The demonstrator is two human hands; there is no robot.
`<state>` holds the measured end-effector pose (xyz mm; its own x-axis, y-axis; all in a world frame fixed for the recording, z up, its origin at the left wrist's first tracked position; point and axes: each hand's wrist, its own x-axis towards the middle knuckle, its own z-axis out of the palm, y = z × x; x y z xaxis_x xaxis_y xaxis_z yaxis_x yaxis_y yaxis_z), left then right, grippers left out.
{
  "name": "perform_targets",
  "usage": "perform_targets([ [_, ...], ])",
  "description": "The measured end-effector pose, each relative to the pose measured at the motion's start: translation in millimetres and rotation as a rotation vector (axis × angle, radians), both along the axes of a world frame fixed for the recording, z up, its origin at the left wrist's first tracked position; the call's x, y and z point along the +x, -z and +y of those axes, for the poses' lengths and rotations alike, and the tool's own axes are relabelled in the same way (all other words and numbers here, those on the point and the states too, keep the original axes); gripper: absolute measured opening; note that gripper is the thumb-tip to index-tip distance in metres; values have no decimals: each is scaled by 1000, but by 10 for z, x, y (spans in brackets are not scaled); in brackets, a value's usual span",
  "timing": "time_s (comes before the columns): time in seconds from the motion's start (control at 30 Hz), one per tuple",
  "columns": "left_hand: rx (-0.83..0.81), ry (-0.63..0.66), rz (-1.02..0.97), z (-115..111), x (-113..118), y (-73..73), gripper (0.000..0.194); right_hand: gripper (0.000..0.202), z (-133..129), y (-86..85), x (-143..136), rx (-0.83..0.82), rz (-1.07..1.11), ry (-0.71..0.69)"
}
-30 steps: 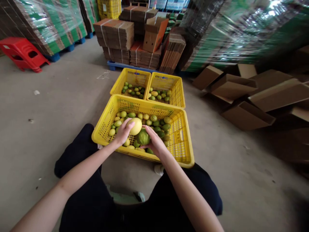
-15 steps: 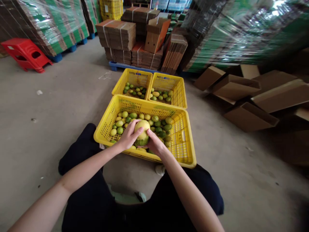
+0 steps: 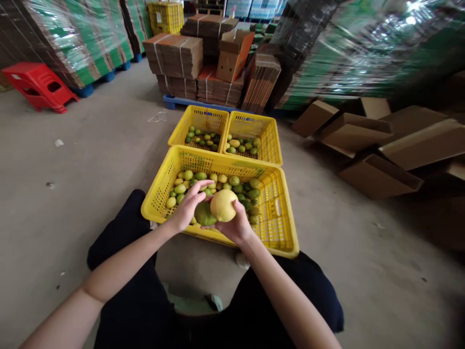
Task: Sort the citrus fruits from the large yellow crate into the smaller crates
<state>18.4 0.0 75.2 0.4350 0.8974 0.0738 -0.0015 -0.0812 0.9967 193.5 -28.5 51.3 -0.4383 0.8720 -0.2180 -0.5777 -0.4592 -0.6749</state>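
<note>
Right hand (image 3: 238,225): grip clamped on yellow fruit (image 3: 223,205)
Left hand (image 3: 189,208): fingers apart, touching green fruit (image 3: 204,214)
Below: big yellow crate (image 3: 283,232) of fruit

1. Both forearms are bare from the elbow down to the hands, the left hand (image 3: 189,208) and the right hand (image 3: 238,225); no sleeves, gloves, watch or rings show.
2. The legs wear dark navy trousers (image 3: 254,310) of plain cloth, with no pattern or marking.
3. A pale shoe tip (image 3: 241,260) shows between the knees.
</note>
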Motion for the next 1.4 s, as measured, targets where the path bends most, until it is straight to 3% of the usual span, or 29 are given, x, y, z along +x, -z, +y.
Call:
perform_targets([
  [0.1, -146, 125, 85, 125, -94, 71, 58, 59, 43, -95, 77, 53, -1, 52],
  [0.23, -8, 193, 326, 104, -95, 110, 91, 64, 25, -125, 114, 64, -138, 92],
  [0.43, 193, 48, 342, 46, 59, 141, 82, 69, -35, -197, 112, 83, -275, 121],
  [0.6, 280, -157, 217, 48, 106, 142, 73, 59, 0, -316, 180, 112, -303, 291],
  [0.67, 327, -226, 173, 54, 102, 146, 70, 55, 11, -310, 193, 196, -487, 425],
  [0.77, 438, -291, 151, 58, 86, 155, 66, 53, -7, -256, 178, 478, -953, 687],
  [0.83, 546, -308, 154, 54, 73, 159, 65, 51, -37, -216, 156, 652, -1153, 758],
  [1.07, 971, -220, 249, 60, 23, 195, 65, 50, -57, -118, 161, 837, -1265, 739],
  [1.4, 1042, -199, 289, 94, 5, 235, 65, 48, -56, -54, 203, 890, -1332, 741],
])
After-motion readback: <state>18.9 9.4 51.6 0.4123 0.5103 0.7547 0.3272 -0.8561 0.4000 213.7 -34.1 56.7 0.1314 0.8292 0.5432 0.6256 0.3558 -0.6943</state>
